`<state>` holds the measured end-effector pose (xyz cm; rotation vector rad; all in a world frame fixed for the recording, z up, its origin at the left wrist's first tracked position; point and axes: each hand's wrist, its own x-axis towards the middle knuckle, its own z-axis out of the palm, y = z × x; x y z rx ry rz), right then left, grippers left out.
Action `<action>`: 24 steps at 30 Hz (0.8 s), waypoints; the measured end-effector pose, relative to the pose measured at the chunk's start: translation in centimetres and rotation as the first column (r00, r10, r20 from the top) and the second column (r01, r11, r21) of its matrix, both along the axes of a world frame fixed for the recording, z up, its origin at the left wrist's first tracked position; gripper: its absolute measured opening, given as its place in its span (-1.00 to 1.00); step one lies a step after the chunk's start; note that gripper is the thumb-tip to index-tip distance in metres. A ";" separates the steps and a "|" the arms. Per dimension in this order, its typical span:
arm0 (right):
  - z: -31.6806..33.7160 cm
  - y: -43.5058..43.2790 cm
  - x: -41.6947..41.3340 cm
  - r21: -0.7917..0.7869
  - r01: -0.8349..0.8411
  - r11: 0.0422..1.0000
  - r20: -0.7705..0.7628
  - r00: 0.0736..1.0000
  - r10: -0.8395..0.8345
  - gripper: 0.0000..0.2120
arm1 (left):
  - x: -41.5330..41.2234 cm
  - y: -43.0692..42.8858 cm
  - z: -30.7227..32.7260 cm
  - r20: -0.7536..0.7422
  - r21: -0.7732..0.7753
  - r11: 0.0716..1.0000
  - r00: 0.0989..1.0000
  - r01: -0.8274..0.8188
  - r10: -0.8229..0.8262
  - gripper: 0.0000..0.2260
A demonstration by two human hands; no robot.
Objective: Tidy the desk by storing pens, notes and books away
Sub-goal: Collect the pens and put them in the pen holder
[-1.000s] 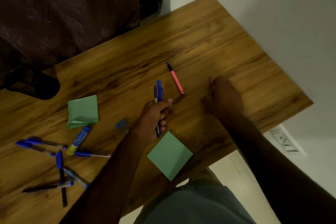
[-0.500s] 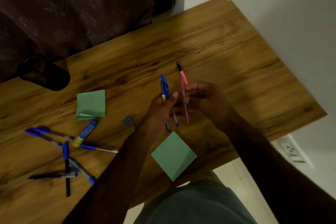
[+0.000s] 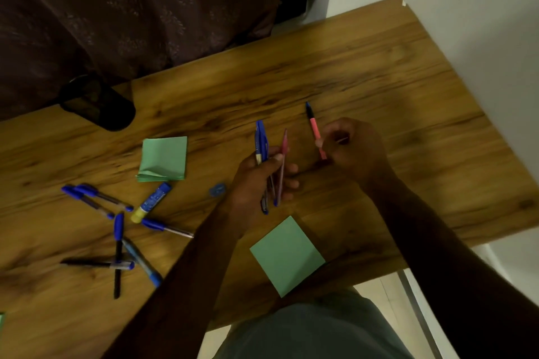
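I see my left hand closed on a bunch of pens, blue ones & a pink one, held just above the bench. My right hand pinches an orange pen w/ a dark cap. More blue pens lie scattered at left, near 2 green note pads.

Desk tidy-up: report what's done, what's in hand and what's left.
Done: nothing looks stored yet; whether the black mesh holder holds anything cannot be seen.
In hand: the left hand grips a bundle of blue and pink pens; the right hand pinches a pink pen.
Left: the scattered blue pens, glue stick and two green note pads on the desk.
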<state>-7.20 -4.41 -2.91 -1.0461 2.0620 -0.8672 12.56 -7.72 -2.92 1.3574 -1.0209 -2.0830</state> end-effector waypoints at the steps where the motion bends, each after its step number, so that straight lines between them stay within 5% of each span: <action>1: -0.2 -0.4 -0.2 0.029 0.010 1.000 -0.058 0.998 -0.008 -0.78 | 0.2 -0.1 0.0 -0.012 0.006 1.000 1.000 -0.006 0.006 -0.77; 10: -1.3 -2.6 0.6 0.168 -0.160 0.973 -0.342 0.916 0.210 -0.76 | 0.7 -0.4 -0.2 0.024 0.004 0.997 0.997 -0.078 0.078 -0.80; 12: -0.7 -2.8 0.7 0.111 -0.183 0.977 -0.186 0.962 0.201 -0.85 | 0.7 -0.5 -0.5 0.023 -0.003 0.994 0.994 -0.108 0.108 -0.80; 14: 0.2 -2.9 1.3 0.064 -0.160 0.985 0.181 0.972 0.146 -0.87 | 0.7 -0.7 -0.7 0.033 -0.031 0.988 0.988 -0.152 0.153 -0.84; 17: 1.7 -2.7 3.0 0.054 -0.212 0.976 0.577 0.804 0.143 -0.86 | 0.6 -1.2 -0.8 0.035 -0.086 0.977 0.979 -0.197 0.200 -0.90; 24: 1.8 -3.3 8.1 0.005 -0.496 0.869 0.486 0.761 0.431 -0.78 | 2.7 -1.9 0.1 0.066 -0.160 0.931 0.937 -0.329 0.342 -0.81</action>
